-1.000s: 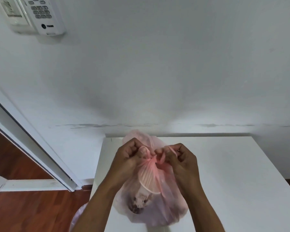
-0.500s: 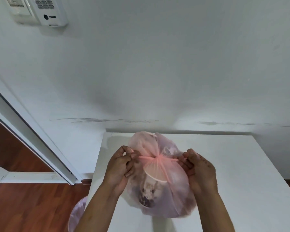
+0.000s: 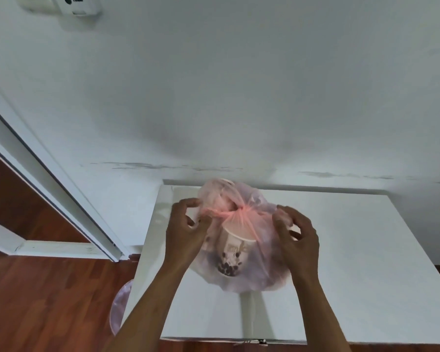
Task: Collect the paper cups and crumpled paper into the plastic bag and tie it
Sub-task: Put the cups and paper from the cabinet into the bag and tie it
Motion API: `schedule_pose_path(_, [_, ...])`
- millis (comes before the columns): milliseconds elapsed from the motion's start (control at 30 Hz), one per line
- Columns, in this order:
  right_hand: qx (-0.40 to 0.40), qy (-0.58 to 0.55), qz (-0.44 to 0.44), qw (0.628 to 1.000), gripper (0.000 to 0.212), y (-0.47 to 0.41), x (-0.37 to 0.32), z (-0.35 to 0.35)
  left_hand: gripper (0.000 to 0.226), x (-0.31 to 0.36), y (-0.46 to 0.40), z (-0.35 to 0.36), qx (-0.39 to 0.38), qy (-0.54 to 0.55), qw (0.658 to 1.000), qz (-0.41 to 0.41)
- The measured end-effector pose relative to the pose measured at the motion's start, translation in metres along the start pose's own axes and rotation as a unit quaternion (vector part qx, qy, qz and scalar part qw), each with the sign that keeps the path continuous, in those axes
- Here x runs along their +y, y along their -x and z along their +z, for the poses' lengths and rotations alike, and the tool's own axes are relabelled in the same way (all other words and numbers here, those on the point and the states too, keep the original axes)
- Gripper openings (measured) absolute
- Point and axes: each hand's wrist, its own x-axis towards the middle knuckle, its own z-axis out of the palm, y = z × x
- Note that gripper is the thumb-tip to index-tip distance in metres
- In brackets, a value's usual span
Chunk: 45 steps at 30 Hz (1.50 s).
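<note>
Sitting knotted on glossy table (image 3: 366,250), crinkly translucent pink bag (image 3: 241,280); left grip (image 3: 186,232) pinching handle, right grip (image 3: 299,237) loosely curled, empty.

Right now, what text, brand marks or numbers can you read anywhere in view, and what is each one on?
"TRANE", only partly legible: dark lettering beside a round dark logo on the white wall unit at the top left.
Brown lettering on the paper cup inside the pink plastic bag: blurred behind the film, unreadable.
No other text or numbers visible.
</note>
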Motion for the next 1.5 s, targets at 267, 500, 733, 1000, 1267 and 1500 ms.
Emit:
schedule_pose_path(267, [-0.139, 0.033, 0.112, 0.983, 0.076, -0.007, 0.029, -0.008, 0.084, -0.027, 0.000, 0.012, -0.107, 0.046, 0.983, -0.144])
schedule_pose_path(500, [-0.211, 0.031, 0.106, 0.971, 0.066, 0.002, 0.024, 0.028, 0.069, -0.038, 0.023, -0.032, -0.027, 0.076, 0.984, -0.158])
schedule_pose_path(733, [-0.312, 0.046, 0.057, 0.947, 0.061, 0.047, 0.005, 0.106, 0.040, -0.064, 0.047, -0.111, 0.115, 0.084, 0.964, -0.225])
schedule_pose_path(1000, [-0.358, 0.092, 0.001, 0.929, 0.062, 0.101, -0.022, 0.193, 0.044, -0.116, 0.054, -0.199, 0.164, 0.128, 0.946, -0.248])
schedule_pose_path(1267, [-0.320, 0.144, 0.029, 0.936, 0.068, 0.156, -0.038, 0.310, 0.031, -0.199, 0.003, -0.297, 0.124, 0.131, 0.954, -0.241])
schedule_pose_path(1500, [-0.315, 0.176, 0.069, 0.930, 0.065, 0.212, -0.023, 0.378, 0.017, -0.267, -0.015, -0.356, 0.081, 0.113, 0.947, -0.290])
